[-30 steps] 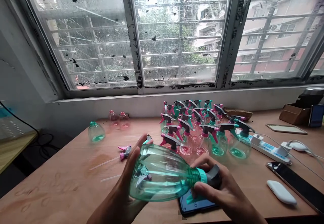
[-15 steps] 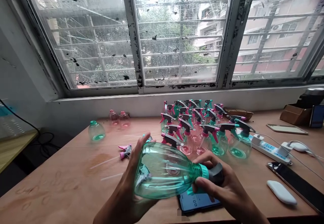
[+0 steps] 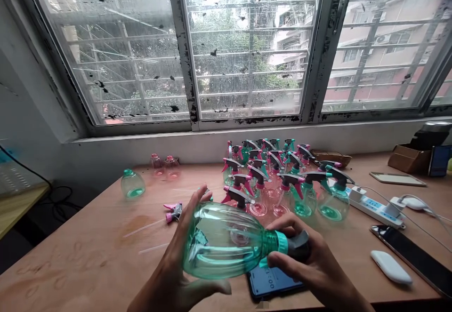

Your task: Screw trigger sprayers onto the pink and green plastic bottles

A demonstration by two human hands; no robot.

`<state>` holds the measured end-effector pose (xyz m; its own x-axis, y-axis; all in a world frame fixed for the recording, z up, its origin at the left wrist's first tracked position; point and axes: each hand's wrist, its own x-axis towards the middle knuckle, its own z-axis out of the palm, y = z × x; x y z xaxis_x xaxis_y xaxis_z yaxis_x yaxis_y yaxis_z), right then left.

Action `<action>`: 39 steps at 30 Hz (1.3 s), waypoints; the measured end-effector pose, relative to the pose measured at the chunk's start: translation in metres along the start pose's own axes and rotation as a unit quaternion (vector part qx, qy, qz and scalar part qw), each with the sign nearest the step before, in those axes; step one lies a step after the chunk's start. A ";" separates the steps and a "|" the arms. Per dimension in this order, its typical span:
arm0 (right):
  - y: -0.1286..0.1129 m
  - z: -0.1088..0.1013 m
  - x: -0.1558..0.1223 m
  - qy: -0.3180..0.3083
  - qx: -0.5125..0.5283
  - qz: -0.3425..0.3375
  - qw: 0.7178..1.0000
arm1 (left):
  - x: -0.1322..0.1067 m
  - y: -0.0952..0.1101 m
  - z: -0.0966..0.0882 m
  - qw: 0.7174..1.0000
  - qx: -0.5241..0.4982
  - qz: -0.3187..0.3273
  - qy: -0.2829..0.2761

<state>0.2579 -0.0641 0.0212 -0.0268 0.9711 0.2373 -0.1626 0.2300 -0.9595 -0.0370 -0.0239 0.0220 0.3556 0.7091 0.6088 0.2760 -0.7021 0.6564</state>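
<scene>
A clear green spray bottle (image 3: 226, 244) is held sideways over the front of the table, its base to the left and its neck to the right. My left hand (image 3: 176, 260) cups the base, fingers up along the far side and thumb stretched beneath. Around the turquoise collar and black spray head at the neck, my right hand (image 3: 303, 251) is closed with thumb and fingers. A dark phone (image 3: 273, 284) with a lit screen lies under the bottle. Left of my left hand rests a loose pink and black spray head (image 3: 173, 212) with its tube.
Several assembled pink and green spray bottles (image 3: 271, 180) crowd the back middle. An open green bottle (image 3: 133, 185) and two pink bottles (image 3: 171, 167) stand at left. At right are a power strip (image 3: 376, 208), a white mouse-like object (image 3: 391, 267) and a black phone (image 3: 413, 255).
The bottle has shifted slightly left and down with both hands. My left thumb now shows below the bottle, stretched to the right. The right hand keeps its grip at the neck.
</scene>
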 end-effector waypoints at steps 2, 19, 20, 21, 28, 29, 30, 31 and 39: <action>0.001 0.000 0.001 -0.003 -0.004 0.001 1.000 | 0.001 0.001 0.001 1.000 -0.002 -0.001 0.015; 0.001 0.006 0.001 -0.026 0.078 0.027 0.996 | -0.002 -0.004 0.007 0.999 -0.020 0.022 0.030; 0.001 0.006 0.001 -0.020 0.076 0.023 0.997 | -0.002 -0.003 0.008 0.999 -0.015 0.017 0.036; 0.001 0.007 0.001 -0.010 0.069 0.016 0.997 | -0.001 -0.001 0.007 0.999 -0.003 0.008 0.033; -0.001 0.004 0.001 0.027 0.027 -0.020 0.999 | 0.002 0.002 -0.002 0.999 0.034 -0.020 -0.010; -0.002 0.004 0.001 0.020 0.036 -0.013 0.999 | 0.001 0.001 -0.001 0.999 0.035 -0.009 -0.008; -0.002 0.004 0.002 0.012 0.046 -0.006 0.999 | -0.001 0.001 0.001 0.999 0.036 0.008 -0.007; -0.002 0.004 0.002 0.004 0.055 0.000 0.998 | -0.002 0.001 0.003 0.999 0.035 0.025 -0.004; 0.000 0.003 0.001 0.039 -0.008 -0.044 0.998 | 0.004 0.003 0.004 0.998 0.061 -0.014 -0.018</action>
<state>0.2548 -0.0635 0.0218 0.0648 0.9488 0.3091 -0.1447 0.3154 -0.9379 -0.0311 -0.0233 0.0251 0.3775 0.7268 0.5738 0.3925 -0.6868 0.6117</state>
